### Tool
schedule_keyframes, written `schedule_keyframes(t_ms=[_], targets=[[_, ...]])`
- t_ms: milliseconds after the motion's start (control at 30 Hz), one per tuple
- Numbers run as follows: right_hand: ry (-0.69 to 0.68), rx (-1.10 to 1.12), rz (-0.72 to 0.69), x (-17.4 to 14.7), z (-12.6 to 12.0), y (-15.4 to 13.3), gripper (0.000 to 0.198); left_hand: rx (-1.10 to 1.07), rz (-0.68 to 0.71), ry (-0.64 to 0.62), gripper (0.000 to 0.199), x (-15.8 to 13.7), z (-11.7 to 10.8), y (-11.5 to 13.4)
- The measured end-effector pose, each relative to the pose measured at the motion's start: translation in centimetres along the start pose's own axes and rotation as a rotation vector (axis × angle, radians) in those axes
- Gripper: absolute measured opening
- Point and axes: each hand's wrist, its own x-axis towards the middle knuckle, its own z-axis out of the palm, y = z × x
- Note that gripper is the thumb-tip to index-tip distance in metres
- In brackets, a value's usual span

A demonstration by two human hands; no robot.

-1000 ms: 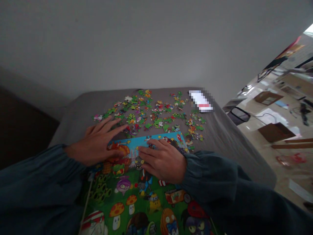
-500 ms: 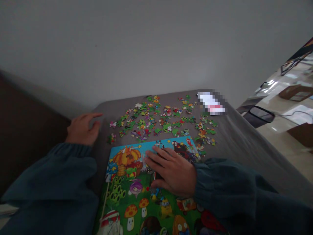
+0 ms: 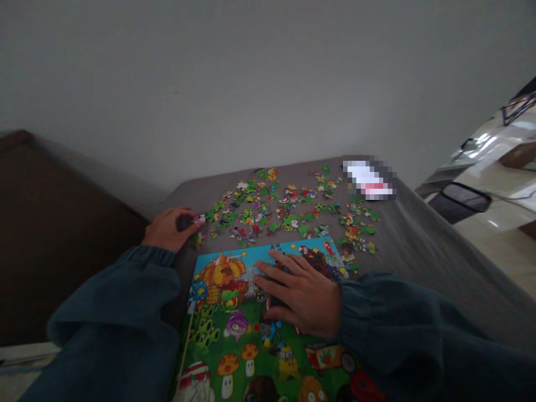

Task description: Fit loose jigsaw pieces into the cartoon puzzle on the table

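The left hand (image 3: 168,229) curls its fingers around a small pink-and-white puzzle piece (image 3: 198,219) at the left edge of the loose pieces (image 3: 285,206), a scatter of knobbly cardboard bits, mostly green, spread over the grey cloth-covered table (image 3: 419,251). The right hand (image 3: 302,293) lies flat with fingers spread, pressing on the glossy rectangular puzzle board (image 3: 234,312), bright with cartoon mushrooms and a blue sky strip. Both arms wear dark teal sleeves gathered at the wrist. A plain pale wall (image 3: 251,84) stands behind.
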Motion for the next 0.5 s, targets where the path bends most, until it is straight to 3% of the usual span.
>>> schedule_keyframes(t_ms=[500], targets=[[0.006, 0.016, 0.003, -0.07, -0.53, -0.1, 0.056, 0.02, 0.051, 0.01, 0.039, 0.46, 0.41, -0.68]])
